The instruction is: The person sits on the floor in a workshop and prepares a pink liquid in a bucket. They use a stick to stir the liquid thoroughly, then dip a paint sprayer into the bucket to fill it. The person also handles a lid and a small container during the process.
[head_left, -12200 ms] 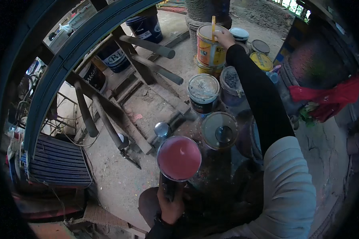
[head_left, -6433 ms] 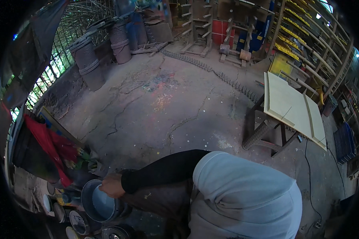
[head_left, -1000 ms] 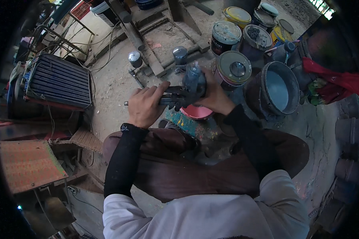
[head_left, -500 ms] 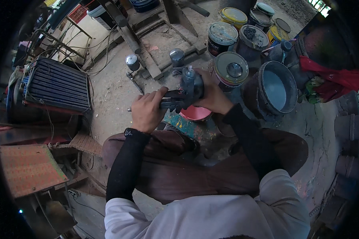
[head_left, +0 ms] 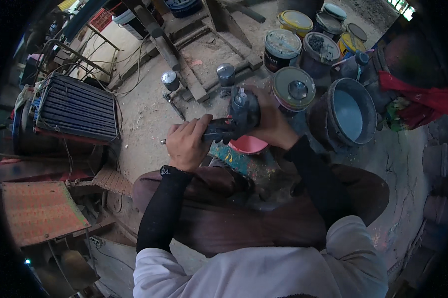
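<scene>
A dark, paint-stained spray gun (head_left: 223, 130) is held level in front of me, above my knees. My left hand (head_left: 188, 143) wraps round its handle end, and a thin metal fitting sticks out past the fist. At the other end, my right hand (head_left: 269, 116) is closed round the gun's rounded dark cup (head_left: 245, 110), its fingertips partly hidden behind it. Below the gun sits a bowl of pink paint (head_left: 249, 144) on a paint-spattered patch of floor. Just beyond my hands, two silver-topped cups (head_left: 226, 74) (head_left: 170, 80) stand on the floor, one beside another spray gun (head_left: 173, 105).
Several paint buckets (head_left: 282, 48) crowd the right, along with a lidded can (head_left: 293, 88) and a large bucket of pale blue liquid (head_left: 348, 111). A red cloth (head_left: 420, 102) hangs further right. Ahead is a wooden frame (head_left: 194, 82); a blue ribbed panel (head_left: 80, 109) leans at left.
The view has shifted slightly, so the whole scene sits a little further right and lower. Both hands keep their hold on the spray gun, whose cup end is turned slightly.
</scene>
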Demonstrator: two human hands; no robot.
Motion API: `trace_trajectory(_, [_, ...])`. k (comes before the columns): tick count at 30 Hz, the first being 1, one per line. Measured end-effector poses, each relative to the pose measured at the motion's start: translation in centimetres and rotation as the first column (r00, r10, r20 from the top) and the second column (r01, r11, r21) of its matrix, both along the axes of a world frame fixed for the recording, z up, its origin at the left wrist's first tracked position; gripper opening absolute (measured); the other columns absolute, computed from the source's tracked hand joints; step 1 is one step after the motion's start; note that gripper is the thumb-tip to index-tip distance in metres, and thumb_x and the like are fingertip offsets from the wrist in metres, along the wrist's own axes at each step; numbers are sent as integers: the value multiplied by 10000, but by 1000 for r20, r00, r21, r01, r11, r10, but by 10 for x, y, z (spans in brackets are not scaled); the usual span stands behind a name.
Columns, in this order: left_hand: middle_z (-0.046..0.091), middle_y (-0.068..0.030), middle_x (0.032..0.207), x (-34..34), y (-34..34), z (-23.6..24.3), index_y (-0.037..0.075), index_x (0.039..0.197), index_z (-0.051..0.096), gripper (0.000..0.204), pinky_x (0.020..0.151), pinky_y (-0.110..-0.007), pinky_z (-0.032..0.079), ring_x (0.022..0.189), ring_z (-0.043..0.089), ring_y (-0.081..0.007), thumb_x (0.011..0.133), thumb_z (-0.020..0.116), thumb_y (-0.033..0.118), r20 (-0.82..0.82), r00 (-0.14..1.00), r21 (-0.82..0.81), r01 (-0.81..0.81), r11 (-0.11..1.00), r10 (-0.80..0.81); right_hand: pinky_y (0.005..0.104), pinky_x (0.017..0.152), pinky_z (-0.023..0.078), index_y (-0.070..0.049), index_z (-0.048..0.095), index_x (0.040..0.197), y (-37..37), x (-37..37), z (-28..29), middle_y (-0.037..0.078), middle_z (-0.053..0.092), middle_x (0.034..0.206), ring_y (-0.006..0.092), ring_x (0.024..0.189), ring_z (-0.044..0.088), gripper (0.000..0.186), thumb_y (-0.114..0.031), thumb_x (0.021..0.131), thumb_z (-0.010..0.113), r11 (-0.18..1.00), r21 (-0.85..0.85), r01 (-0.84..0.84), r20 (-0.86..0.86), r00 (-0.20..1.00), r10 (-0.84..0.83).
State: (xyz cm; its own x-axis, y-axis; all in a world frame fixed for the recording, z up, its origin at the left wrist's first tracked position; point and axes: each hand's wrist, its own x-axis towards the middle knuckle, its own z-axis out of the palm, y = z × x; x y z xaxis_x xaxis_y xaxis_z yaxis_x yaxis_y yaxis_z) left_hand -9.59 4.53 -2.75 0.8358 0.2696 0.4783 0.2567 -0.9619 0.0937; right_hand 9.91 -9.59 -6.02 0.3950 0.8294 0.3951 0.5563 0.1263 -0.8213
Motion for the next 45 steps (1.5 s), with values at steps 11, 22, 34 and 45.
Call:
trace_trajectory(11, [645, -26, 817, -3, 2, -6, 152, 1041, 641, 414, 672, -363, 456, 766, 651, -233, 649, 772, 168, -113, 993, -65, 19, 998, -26, 427, 1090, 375, -29, 358, 1399, -1, 2, -25, 224, 458, 1352, 394, 1292, 450, 952, -119, 584, 842, 997, -27, -68, -77, 995, 65])
trace_trajectory(22, [608, -19, 799, -4, 4, -12, 149, 993, 639, 387, 677, -363, 461, 746, 623, -224, 632, 770, 197, -115, 993, -48, 20, 999, -26, 432, 1084, 379, -29, 383, 1387, 2, 5, -30, 224, 463, 1342, 391, 1284, 461, 935, -158, 592, 857, 996, -76, -50, -30, 998, 47])
trace_trajectory(34, [644, -31, 799, 1, 4, 8, 129, 997, 644, 381, 672, -367, 472, 759, 651, -251, 637, 767, 141, -85, 996, -42, 12, 999, -16, 423, 1051, 399, -56, 378, 1409, 4, 8, -12, 212, 491, 1296, 381, 1261, 478, 940, -113, 599, 850, 997, -15, -71, -125, 990, 69])
trace_trajectory(45, [664, -26, 831, -4, -1, 25, 179, 1185, 617, 586, 667, -342, 473, 781, 669, -222, 627, 792, 135, -23, 1000, -18, -8, 1000, 8, 406, 1069, 390, -52, 360, 1427, 4, 4, 5, 191, 486, 1327, 339, 1267, 484, 962, -89, 602, 852, 998, -40, -43, -37, 998, 42])
